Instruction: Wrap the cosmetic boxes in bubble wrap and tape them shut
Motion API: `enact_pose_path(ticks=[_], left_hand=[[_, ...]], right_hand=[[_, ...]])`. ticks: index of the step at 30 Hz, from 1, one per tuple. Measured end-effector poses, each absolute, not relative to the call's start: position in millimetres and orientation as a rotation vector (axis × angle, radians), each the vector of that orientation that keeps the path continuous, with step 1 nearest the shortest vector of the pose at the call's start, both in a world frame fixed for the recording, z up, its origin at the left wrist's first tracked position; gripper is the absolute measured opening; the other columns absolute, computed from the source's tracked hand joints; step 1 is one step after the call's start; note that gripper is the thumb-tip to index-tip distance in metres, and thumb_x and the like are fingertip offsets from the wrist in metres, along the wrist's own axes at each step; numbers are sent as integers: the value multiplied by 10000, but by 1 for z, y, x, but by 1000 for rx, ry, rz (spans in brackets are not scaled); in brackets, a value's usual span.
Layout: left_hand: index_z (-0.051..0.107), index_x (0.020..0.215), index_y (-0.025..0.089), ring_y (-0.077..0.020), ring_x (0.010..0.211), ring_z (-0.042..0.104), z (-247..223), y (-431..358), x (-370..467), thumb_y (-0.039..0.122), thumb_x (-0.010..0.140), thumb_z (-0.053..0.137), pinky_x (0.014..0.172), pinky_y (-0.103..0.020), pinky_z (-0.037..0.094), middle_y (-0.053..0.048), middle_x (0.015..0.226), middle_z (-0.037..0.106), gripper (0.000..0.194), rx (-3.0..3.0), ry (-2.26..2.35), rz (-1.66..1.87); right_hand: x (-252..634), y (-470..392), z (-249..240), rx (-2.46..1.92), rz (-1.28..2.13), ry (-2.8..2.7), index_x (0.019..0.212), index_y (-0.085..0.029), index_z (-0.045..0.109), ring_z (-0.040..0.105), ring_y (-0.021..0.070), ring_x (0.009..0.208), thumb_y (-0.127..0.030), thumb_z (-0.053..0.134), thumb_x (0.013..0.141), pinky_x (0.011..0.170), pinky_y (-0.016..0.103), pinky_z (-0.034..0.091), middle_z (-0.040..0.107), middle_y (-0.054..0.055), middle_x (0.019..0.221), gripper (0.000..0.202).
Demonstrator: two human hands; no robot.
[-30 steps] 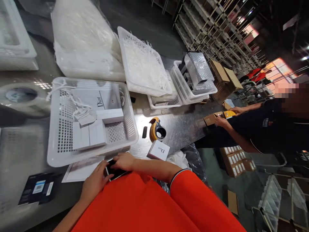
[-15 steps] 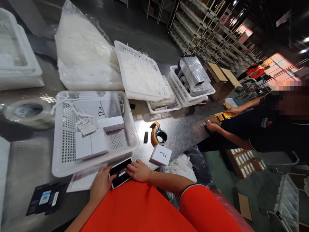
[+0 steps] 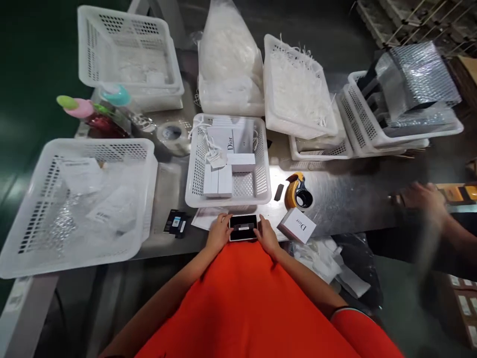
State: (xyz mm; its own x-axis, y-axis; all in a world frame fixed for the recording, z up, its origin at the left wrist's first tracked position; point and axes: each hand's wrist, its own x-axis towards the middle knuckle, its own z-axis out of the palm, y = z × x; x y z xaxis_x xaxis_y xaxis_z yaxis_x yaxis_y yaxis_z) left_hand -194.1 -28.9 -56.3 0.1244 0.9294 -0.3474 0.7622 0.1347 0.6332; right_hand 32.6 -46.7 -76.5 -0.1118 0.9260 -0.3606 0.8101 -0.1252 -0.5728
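Note:
A small white-edged box (image 3: 243,234) with a black inside lies at the table's front edge, close to my body. A small dark item with a white label rests in it. My left hand (image 3: 220,231) grips the box's left side, its thumb over the edge. On the other side my right hand (image 3: 266,233) holds the right edge, thumb reaching inside. Just beyond stands a white basket (image 3: 228,201) with white boxes, one marked Dior (image 3: 223,137), and white cords. To the right sit a white Dior box (image 3: 298,225) and a yellow tape dispenser (image 3: 297,193).
A large basket (image 3: 143,199) of clear bags stands left, near a tape roll (image 3: 173,138) and bottles (image 3: 119,97). Behind are a basket of shredded filler (image 3: 298,89) and silver bubble mailers (image 3: 421,74). At far right, another person's hand (image 3: 428,201) is blurred.
The view has swung left and levelled, bringing the left baskets and bottles into sight. Both my hands still hold the small box; my right fingers have shifted from across it to its right edge.

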Motion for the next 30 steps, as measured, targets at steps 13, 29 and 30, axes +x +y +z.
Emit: enact_pose_path(ticks=[13, 29, 30], left_hand=[[700, 1186, 159, -319, 1168, 590, -47, -47, -251, 205, 942, 546, 978, -446, 433, -143, 1268, 672, 292, 2010, 1811, -254], [704, 1180, 162, -279, 1123, 643, -29, -35, -217, 131, 936, 460, 978, -401, 469, -128, 1218, 688, 347, 2005, 1718, -116], [686, 1221, 167, -280, 1146, 638, -28, -32, -213, 161, 936, 501, 994, -399, 473, -131, 1255, 678, 340, 2005, 1692, -94]], right_hand=[[13, -16, -86, -2142, 1129, -1751, 1308, -185, 623, 655, 230, 1000, -365, 678, 882, 905, 334, 505, 673, 112, 1142, 466], [62, 85, -32, -2647, 603, -1798, 1157, -130, 697, 602, 289, 1063, -141, 384, 987, 824, 370, 465, 595, 208, 1241, 356], [65, 78, -29, -2639, 605, -1785, 1153, -146, 695, 615, 274, 1034, -135, 404, 978, 812, 362, 465, 611, 186, 1223, 339]])
